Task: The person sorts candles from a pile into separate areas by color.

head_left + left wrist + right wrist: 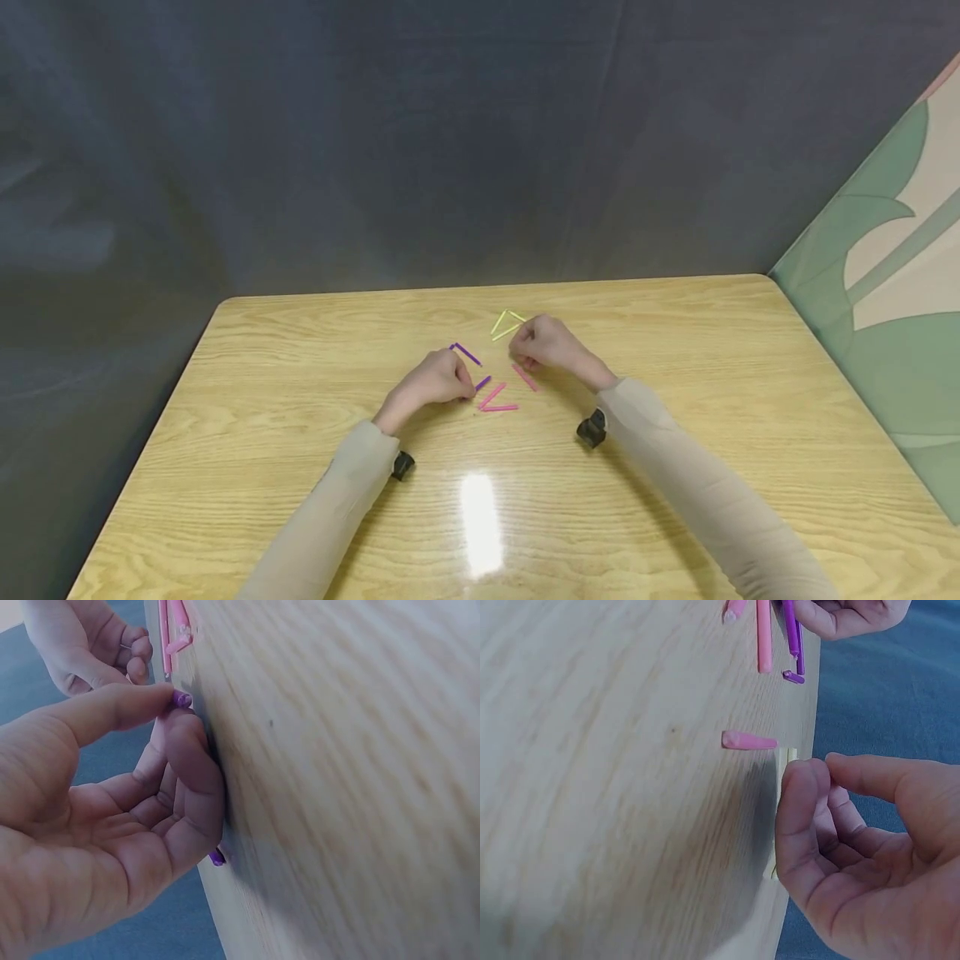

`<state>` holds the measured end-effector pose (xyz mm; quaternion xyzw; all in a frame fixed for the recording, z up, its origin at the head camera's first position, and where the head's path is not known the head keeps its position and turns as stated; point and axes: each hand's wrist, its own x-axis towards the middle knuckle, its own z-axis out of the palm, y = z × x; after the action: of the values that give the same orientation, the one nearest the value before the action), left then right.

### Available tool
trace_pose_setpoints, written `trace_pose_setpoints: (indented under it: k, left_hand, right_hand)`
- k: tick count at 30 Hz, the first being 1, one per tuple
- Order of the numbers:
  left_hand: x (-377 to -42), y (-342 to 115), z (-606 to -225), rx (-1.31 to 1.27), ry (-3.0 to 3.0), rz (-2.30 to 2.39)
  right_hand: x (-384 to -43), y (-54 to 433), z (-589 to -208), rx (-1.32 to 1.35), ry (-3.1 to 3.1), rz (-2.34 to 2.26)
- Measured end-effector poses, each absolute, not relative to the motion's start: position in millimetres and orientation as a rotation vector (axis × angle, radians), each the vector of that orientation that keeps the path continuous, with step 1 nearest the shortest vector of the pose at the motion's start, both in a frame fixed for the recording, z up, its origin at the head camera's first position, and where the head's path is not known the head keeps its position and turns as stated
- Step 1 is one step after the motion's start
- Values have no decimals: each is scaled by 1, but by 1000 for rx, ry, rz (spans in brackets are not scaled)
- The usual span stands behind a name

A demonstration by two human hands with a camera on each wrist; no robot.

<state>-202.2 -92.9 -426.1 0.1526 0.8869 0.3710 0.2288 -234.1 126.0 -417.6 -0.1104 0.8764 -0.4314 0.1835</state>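
My left hand (435, 379) pinches the near end of a short purple stick (182, 699) between thumb and forefinger, low over the wooden table. Another purple stick (468, 354) lies just beyond that hand, which partly covers a further purple piece. Loosely curled, my right hand (546, 340) hovers beside a slanted pink stick (525, 377); in the right wrist view its thumb and forefinger tips nearly meet, with nothing seen between them. Two more pink sticks (500, 408) form a V between the hands. Yellow sticks (498, 322) make a triangle, partly hidden by the right hand.
The wood-grain table (225, 450) ends at a dark curtain (480, 150) behind. At the right hangs a green and pink patterned cloth (900, 358). A bright reflection lies on the table's near part. Each wrist carries a small black camera (592, 428).
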Motion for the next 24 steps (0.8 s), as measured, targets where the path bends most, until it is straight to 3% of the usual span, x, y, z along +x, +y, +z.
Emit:
trace_pose_setpoints:
  k: [24]
  left_hand:
    - [-211, -122, -420, 244, 2470, 1132]
  right_hand:
    - [-225, 134, -426, -329, 2482, -1126]
